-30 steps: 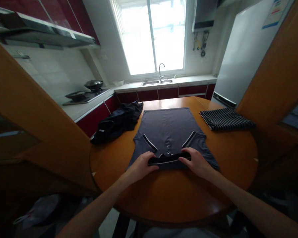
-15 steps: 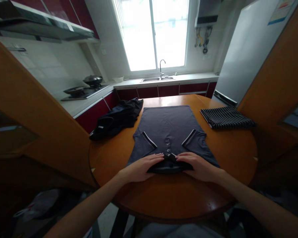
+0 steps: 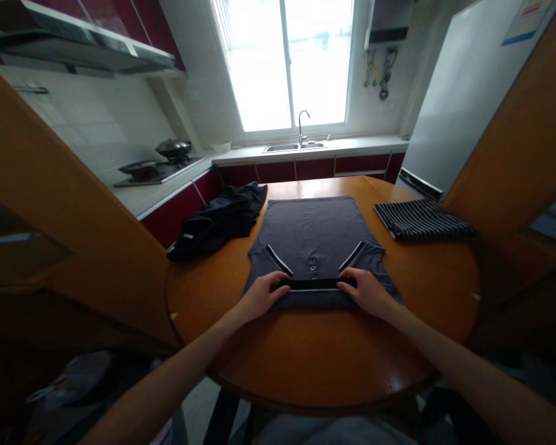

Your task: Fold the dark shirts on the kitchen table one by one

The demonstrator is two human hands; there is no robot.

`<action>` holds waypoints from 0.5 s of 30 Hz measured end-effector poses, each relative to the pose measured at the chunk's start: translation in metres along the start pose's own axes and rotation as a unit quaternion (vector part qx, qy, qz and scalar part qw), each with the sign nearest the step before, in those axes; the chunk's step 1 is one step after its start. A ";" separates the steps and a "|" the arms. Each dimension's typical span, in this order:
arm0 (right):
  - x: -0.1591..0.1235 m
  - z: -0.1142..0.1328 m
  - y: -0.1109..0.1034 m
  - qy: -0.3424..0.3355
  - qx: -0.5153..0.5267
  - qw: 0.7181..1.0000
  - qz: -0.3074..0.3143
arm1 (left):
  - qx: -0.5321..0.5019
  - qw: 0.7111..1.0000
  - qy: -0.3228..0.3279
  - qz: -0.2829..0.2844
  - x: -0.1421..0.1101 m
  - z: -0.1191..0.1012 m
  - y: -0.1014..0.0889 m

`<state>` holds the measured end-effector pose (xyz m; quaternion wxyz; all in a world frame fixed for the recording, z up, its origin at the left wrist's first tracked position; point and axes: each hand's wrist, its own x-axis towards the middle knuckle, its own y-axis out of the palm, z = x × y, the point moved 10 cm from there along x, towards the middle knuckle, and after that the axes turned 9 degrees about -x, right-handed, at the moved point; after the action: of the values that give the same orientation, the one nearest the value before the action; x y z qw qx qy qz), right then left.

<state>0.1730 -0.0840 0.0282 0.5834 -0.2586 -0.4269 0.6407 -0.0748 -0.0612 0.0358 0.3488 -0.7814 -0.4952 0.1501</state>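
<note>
A dark grey polo shirt point(image 3: 312, 232) lies flat, front up, with its hem toward the window and both sleeves turned inward over the chest. Its black collar point(image 3: 314, 284) is folded over the front as a straight band, covering most of the button placket. My left hand point(image 3: 266, 293) pinches the collar's left end between thumb and fingers. At the right end, my right hand point(image 3: 364, 290) grips the collar the same way. The shirt's neck edge now forms a straight fold just below the band.
A crumpled dark garment point(image 3: 220, 219) lies at the table's back left. On the back right rests a folded black striped garment point(image 3: 424, 219). The round wooden table point(image 3: 324, 364) curves close to my body. Beyond it are a counter with a sink point(image 3: 282, 148) and a stove point(image 3: 157, 173).
Both hands have moved apart and slightly away from me. The collar, earlier at the near edge with its points together, is now folded forward onto the shirt front.
</note>
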 end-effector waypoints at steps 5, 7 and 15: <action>-0.010 0.017 -0.016 0.005 -0.178 0.979 -0.096 | 0.138 0.985 0.081 -0.071 -0.007 -0.031 -0.004; -0.020 0.039 -0.019 -0.030 -0.211 0.968 -0.131 | 0.187 0.970 0.145 -0.060 -0.015 -0.056 0.006; -0.045 0.083 0.039 -0.176 -0.168 0.970 -0.019 | 0.205 0.953 0.199 0.105 -0.028 -0.069 0.075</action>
<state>0.0918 -0.1458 0.0291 0.4593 -0.2277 -0.6291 0.5843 0.0022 -0.1332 0.0297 0.5750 -0.7549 -0.2894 0.1252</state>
